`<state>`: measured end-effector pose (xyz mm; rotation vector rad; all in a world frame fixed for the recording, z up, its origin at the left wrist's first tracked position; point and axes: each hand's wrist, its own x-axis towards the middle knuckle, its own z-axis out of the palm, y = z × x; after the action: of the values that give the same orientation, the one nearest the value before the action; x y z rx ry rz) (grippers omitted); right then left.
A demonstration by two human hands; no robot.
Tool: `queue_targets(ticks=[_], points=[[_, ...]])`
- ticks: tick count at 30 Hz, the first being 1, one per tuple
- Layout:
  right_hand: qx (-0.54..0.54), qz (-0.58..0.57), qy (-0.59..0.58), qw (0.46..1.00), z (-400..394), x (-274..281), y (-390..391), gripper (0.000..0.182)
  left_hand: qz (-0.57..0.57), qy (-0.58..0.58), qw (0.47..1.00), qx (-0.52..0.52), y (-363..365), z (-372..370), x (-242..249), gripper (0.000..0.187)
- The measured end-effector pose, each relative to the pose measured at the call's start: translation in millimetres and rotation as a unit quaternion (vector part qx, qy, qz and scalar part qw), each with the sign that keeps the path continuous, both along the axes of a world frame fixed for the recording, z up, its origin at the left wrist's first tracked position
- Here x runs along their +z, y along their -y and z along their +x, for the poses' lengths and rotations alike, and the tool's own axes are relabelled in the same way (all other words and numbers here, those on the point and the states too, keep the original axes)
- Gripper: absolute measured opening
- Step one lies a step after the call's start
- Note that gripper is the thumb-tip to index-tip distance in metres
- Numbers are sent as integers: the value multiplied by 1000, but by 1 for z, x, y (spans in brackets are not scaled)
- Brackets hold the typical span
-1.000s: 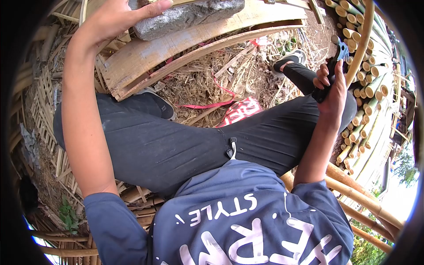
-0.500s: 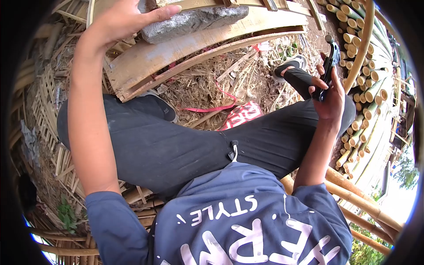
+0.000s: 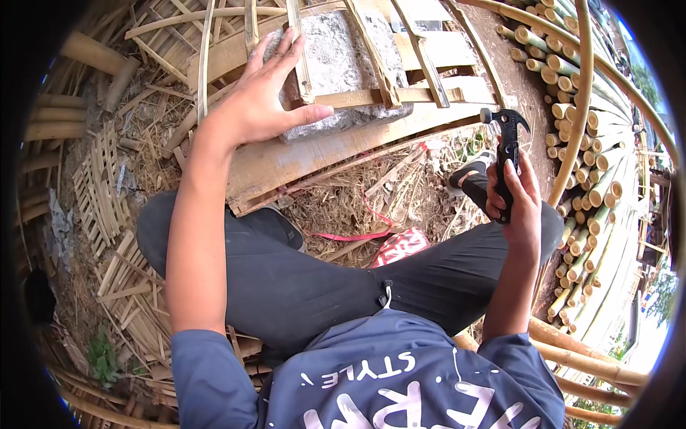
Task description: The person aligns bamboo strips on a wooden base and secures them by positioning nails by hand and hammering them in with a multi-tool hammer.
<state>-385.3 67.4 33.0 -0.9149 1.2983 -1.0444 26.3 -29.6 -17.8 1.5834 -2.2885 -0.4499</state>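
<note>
My left hand point(image 3: 261, 107) lies with fingers spread over the near left corner of a lattice of split bamboo strips point(image 3: 371, 68). Its fingertips reach one upright strip, and the thumb points right along the near crosspiece; firm contact is hard to judge. Beneath the lattice is a rough grey stone block point(image 3: 330, 50), set on a wooden board point(image 3: 343, 143). On the right, above my knee, my right hand point(image 3: 525, 200) wraps round the black handle of a claw hammer point(image 3: 508, 139). The hammer stands head up, its striking face turned left toward the lattice, apart from it.
Cut bamboo poles point(image 3: 593, 157) are stacked at the right, with a curved pole point(image 3: 572, 129) in front. Woven bamboo scraps point(image 3: 100, 189) lie at the left. A pink ribbon point(image 3: 354, 236) and a red-and-white bag point(image 3: 401, 247) rest on straw between my legs.
The view has tilted up, bringing more of the lattice and stone into sight. In my right hand the hammer has turned, so its head now shows side-on. My left hand stays at the lattice.
</note>
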Motion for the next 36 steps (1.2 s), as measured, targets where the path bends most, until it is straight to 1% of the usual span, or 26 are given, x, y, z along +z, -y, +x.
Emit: queue_targets(ticks=[1,2,3,5,6,7,9,11,12,16,19,22,25,27,29,31,33,35,36], points=[[-7,-2,-28,1000,7,3,2,48,6,-2,1000,3,-1,-1,2,126],[14,-30,-62,997,15,6,5,48,12,-3,1000,6,-2,-2,5,127],[58,-55,-80,994,19,9,10,50,18,-5,1000,9,-4,-3,8,127],[120,-96,-164,975,34,15,18,52,15,-10,1000,11,-3,-4,11,127],[150,-91,-215,961,47,26,21,51,8,-9,1000,12,-4,-3,7,126],[190,-111,-260,940,58,33,27,51,2,-9,1000,13,-4,-3,5,125],[285,-109,-379,874,86,59,39,52,4,-11,1000,9,-3,-2,4,127],[323,-296,-433,788,104,54,50,56,12,-14,1000,3,-2,-2,6,130],[334,-316,-412,787,115,54,56,59,13,-12,1000,6,-1,-2,6,129],[311,-469,-440,700,148,55,76,65,18,-12,1000,18,-3,-3,4,127],[280,-487,-411,718,160,50,83,68,8,-3,1000,20,-2,-3,2,128],[355,-420,-484,681,158,48,85,68,8,-2,999,37,-4,-7,4,129],[291,-504,-432,689,157,43,86,66,-18,-24,999,35,-3,-5,-3,130],[248,-568,-428,658,159,47,87,65,11,-1,999,33,-2,-5,-2,129],[246,-550,-394,694,160,33,86,67,13,1,999,41,-4,-7,1,128],[345,-425,-504,668,161,32,85,69,-8,2,999,51,-2,-9,-2,127],[321,-489,-480,654,160,33,87,69,-13,-12,999,38,-2,-9,-5,124],[265,-512,-441,688,162,45,80,66,-3,-45,999,20,-2,-4,-7,119],[242,-545,-435,675,161,46,79,52,11,-47,998,27,-5,-6,0,118]])
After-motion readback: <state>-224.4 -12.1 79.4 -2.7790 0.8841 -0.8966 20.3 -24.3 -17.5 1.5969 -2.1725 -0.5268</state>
